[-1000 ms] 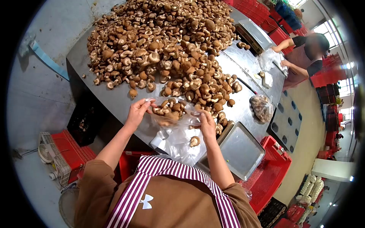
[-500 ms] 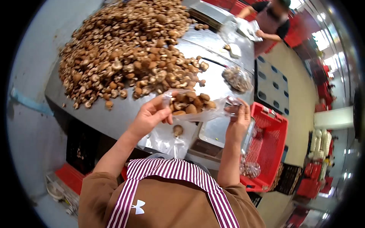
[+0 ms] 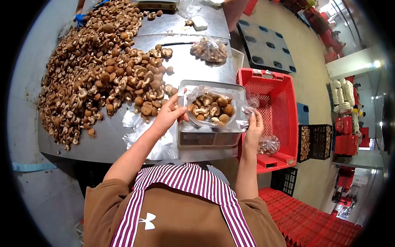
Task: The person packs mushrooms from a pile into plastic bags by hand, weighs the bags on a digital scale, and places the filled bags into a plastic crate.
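A clear plastic bag [image 3: 237,101] lies open-mouthed over a metal box with a flat steel top [image 3: 205,139], which looks like a scale. Brown-capped mushrooms [image 3: 213,108] fill the bag. My left hand [image 3: 166,118] pinches its left edge between thumb and fingers. On the other side, my right hand [image 3: 254,128] grips the bag's right edge. Whether the bag's full weight rests on the steel top, I cannot tell. Flat plastic bags [image 3: 162,144] lie on the table beneath my left forearm.
A large mushroom pile [image 3: 90,70] covers the table's left side. Beyond the box sits a filled bag [image 3: 209,50]. A red crate [image 3: 290,119] at right holds bagged mushrooms [image 3: 268,145]. A grey pallet [image 3: 265,47] lies on the floor. A blue-gloved hand [image 3: 80,19] touches the pile's far end.
The bag of mushrooms has moved from near the pile to over the steel-topped box, still between both hands. The view has turned, and the co-worker at the far right is mostly out of frame.
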